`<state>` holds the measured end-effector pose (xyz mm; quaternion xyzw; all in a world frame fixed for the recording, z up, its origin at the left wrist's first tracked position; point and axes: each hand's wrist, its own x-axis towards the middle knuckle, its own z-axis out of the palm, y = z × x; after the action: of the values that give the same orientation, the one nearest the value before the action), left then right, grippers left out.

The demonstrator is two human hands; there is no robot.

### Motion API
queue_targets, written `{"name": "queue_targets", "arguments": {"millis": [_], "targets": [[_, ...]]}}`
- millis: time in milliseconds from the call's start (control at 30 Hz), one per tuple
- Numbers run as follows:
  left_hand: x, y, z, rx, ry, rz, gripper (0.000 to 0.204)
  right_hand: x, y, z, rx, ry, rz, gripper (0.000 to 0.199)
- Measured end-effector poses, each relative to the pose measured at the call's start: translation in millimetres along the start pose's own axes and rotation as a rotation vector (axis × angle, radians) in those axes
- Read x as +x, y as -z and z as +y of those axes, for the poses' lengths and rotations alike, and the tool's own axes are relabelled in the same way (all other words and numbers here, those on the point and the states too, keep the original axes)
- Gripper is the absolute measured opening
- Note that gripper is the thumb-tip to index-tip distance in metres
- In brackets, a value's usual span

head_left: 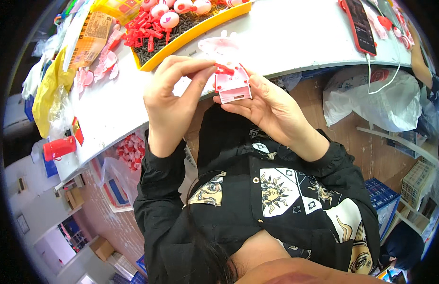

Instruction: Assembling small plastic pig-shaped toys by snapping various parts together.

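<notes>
My right hand grips a small pink-and-white plastic housing with red parts inside, just off the table's front edge. From the left, my left hand pinches a small red plastic piece between thumb and fingers at the top of the housing. Beyond the hands, a pale pink plastic shell part lies on the white table. A yellow tray past my left hand holds dark screws, red plastic pieces and pink-and-white ball parts.
A red phone with a white cable lies at the table's right. Pink parts and a red cylinder are at left. Below the table edge hang a white plastic bag and a bag of red-and-white pieces. Another person's arm shows at far right.
</notes>
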<state>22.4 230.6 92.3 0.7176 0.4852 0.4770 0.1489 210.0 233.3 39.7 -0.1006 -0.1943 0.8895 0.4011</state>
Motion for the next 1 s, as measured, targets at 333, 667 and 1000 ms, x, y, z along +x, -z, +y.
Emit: {"name": "queue_targets", "arguments": {"millis": [333,667,1000], "targets": [[5,-26,30,0.170,-0.275,-0.220,0.025,-17,4,-19,0.058,-0.040,0.046,0.055],[8,-26,29,0.255,-0.272,-0.193,0.024,-21,6,-26,0.051,-0.043,0.024,0.054],[37,-11,8,0.061,-0.090,-0.192,0.016,-18,11,-27,0.055,-0.072,0.053,0.050]]}}
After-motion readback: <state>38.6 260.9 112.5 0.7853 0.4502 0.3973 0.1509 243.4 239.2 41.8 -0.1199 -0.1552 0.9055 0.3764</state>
